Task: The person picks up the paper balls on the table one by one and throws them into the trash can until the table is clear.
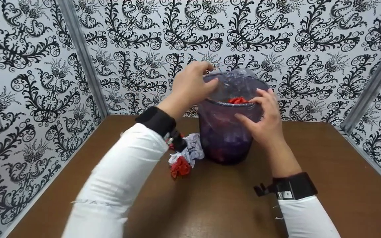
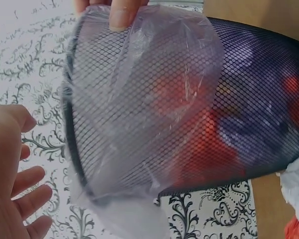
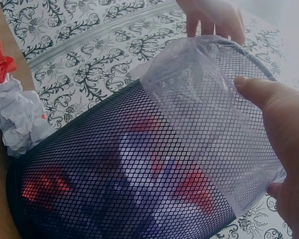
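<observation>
A dark mesh wastebasket (image 1: pixel 225 145) stands upright on the table, with crumpled red and white paper showing through its mesh. A clear plastic bag (image 3: pixel 189 84) lines it and is folded down over the rim. My right hand (image 1: pixel 265 115) grips the rim at the near right, thumb outside on the bag and fingers over the edge. Close by the left side of the rim is my left hand (image 1: pixel 193 82); in the left wrist view its fingers (image 2: pixel 32 199) are loosely bent, apart from the bag, holding nothing. Red crumpled paper (image 1: pixel 237 100) shows inside the opening.
Beside the basket's left foot, crumpled white paper (image 1: pixel 193 148) and a red paper ball (image 1: pixel 180 167) lie on the brown table (image 1: pixel 210 205). Patterned panels (image 1: pixel 137 36) close off the back and sides, with grey strips at the corners.
</observation>
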Motion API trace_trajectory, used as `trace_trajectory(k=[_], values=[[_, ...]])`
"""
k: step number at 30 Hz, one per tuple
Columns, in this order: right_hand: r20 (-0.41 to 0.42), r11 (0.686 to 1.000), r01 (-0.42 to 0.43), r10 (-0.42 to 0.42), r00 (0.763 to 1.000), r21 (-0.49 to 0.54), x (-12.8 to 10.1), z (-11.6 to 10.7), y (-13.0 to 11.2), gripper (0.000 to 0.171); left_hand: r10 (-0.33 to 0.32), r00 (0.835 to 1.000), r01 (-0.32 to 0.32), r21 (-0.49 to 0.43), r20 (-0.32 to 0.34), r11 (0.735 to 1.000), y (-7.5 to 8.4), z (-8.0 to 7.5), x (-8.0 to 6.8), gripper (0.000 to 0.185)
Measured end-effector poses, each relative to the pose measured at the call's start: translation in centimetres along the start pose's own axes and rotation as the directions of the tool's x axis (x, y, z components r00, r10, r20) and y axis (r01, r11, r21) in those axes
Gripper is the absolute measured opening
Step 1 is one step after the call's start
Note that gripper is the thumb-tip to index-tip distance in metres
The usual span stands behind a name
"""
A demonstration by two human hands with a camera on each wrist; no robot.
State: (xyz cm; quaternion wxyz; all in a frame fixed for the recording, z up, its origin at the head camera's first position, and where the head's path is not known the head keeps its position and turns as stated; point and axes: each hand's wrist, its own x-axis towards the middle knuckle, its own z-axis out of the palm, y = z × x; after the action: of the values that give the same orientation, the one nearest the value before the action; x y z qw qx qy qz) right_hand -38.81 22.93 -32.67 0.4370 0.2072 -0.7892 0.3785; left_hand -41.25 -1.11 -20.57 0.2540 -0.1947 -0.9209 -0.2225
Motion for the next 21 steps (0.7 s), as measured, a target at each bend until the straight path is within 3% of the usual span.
trace_trajectory(k=[5, 11, 15, 21], values=[[0.007, 1.000, -0.001, 0.001, 1.000, -0.006, 0.0, 0.0, 0.0, 0.052, 0.090, 0.996, -0.091, -0.042, -0.009, 0.995, -1.3, -1.2, -2.3, 0.025], [0.027, 1.000, -0.026, 0.027, 0.999, -0.016, 0.0, -0.1, 0.0, 0.053, 0.177, 0.984, -0.177, -0.072, -0.002, 0.982, -4.3, -1.3, -5.6, 0.021], [0.033, 0.999, -0.034, 0.035, 0.999, -0.020, 0.0, -0.1, -0.1, 0.053, 0.187, 0.981, -0.184, -0.055, 0.053, 0.981, -6.3, -0.2, -8.1, 0.021], [0.037, 0.999, -0.038, 0.039, 0.999, -0.024, 0.0, -0.2, -0.1, 0.053, 0.146, 0.974, -0.141, -0.044, 0.174, 0.989, -9.1, 2.6, -11.5, 0.027]])
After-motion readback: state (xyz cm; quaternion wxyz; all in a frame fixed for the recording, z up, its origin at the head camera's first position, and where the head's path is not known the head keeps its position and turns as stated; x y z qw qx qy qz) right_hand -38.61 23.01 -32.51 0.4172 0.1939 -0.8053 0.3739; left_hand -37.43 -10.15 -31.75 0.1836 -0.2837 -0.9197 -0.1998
